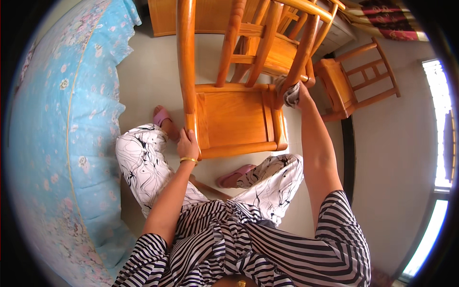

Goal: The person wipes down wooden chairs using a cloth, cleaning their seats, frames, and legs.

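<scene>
A wooden chair with a panelled seat stands or is held in front of my knees, its slatted back rising towards the top of the view. My left hand grips the left edge of the seat, near the base of the left back post. With my right hand I press a bunched grey-brown cloth around the lower part of the right back post. Part of the right hand's fingers is hidden behind the cloth and the post.
A bed with a blue floral cover runs along the left. Behind the held chair is another wooden chair, and a further one is by the right wall. A wooden cabinet stands at the top, a patterned curtain at top right.
</scene>
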`<state>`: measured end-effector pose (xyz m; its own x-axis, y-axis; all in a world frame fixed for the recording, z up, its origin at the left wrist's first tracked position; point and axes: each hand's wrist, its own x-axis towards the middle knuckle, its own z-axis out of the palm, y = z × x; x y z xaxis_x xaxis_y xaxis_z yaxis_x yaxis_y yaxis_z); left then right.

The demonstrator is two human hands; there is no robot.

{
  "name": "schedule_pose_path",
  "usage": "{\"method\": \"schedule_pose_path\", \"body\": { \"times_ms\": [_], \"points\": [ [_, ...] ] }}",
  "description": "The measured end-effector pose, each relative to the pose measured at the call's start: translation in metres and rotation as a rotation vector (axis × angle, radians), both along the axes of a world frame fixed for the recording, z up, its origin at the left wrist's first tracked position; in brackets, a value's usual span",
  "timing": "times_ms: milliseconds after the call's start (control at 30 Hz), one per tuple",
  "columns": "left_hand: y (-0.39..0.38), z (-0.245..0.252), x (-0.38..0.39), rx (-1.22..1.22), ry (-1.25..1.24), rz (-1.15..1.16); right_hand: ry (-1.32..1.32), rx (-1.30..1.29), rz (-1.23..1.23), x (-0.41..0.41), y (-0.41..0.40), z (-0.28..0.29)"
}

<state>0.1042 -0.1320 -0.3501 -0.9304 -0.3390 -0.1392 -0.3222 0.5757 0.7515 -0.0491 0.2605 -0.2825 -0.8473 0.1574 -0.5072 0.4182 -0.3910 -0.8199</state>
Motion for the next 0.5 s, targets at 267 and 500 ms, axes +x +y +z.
{"method": "schedule_pose_path", "body": {
  "times_ms": [267,500],
  "points": [
    [0.0,0.002,-0.001,-0.048,-0.056,0.006,-0.079,0.275,-0.128,0.037,-0.018,-0.034],
    [-0.004,0.003,-0.001,-0.002,-0.052,0.003,0.103,0.602,-0.186,0.068,-0.058,-0.02]
  ]
}}
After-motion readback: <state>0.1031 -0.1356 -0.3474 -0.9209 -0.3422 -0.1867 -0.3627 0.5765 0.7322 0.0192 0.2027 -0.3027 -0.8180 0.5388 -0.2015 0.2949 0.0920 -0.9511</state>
